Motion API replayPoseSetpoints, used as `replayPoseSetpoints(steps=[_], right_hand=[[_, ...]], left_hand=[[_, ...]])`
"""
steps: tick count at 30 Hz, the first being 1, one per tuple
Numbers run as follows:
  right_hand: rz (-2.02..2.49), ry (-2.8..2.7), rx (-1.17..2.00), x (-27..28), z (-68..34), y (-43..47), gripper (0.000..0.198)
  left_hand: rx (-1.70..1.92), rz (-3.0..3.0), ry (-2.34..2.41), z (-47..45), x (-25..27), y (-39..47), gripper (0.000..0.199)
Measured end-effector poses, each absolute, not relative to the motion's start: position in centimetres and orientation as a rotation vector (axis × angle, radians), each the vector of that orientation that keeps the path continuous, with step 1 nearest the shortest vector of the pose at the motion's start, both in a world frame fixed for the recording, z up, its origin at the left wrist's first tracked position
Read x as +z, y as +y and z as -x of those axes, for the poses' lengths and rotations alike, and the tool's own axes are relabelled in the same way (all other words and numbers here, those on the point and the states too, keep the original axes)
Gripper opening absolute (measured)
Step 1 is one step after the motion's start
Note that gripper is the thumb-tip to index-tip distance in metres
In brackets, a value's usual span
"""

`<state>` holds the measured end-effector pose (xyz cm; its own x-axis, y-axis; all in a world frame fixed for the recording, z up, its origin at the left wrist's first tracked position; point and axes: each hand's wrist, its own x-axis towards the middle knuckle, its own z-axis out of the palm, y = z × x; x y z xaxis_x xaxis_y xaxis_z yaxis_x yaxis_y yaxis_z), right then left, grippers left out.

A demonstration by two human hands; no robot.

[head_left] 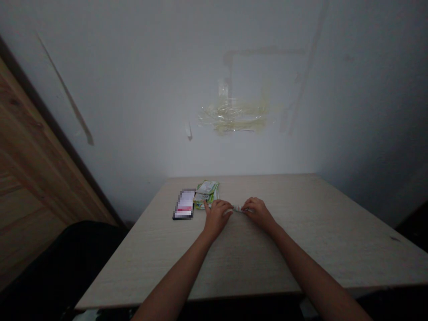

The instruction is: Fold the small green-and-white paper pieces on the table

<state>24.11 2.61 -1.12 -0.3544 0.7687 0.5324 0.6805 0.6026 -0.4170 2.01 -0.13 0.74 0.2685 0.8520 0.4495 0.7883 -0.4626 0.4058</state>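
Low over the middle of the table (240, 263), my left hand (218, 217) pinches one end of a thin, pale folded packet (237, 208) with bits of coloured print. My right hand (260, 213) has its fingers closed on the other end. Only a short strip of it shows between the two hands; the fingers cover the rest. Just beyond my left hand lie several flat green-and-white packets (207, 187), overlapping in a loose pile. Their print is too small to read.
A phone (184, 206) with a lit, blurred screen lies left of the pile. Behind the table rises a pale wall (133, 111) with shiny clear tape (234, 118) on it. Wooden boards (40, 156) lean at the left, above a dark object (76, 258).
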Motion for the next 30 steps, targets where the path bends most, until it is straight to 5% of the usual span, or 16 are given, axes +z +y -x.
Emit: replayPoseSetpoints(steps=[30], right_hand=[[1.759, -1.669, -0.283, -2.0, -29.4, 3.6, 0.018]], left_hand=[[0.835, -2.471, 1.518, -1.8, -0.2, 0.0, 0.014]])
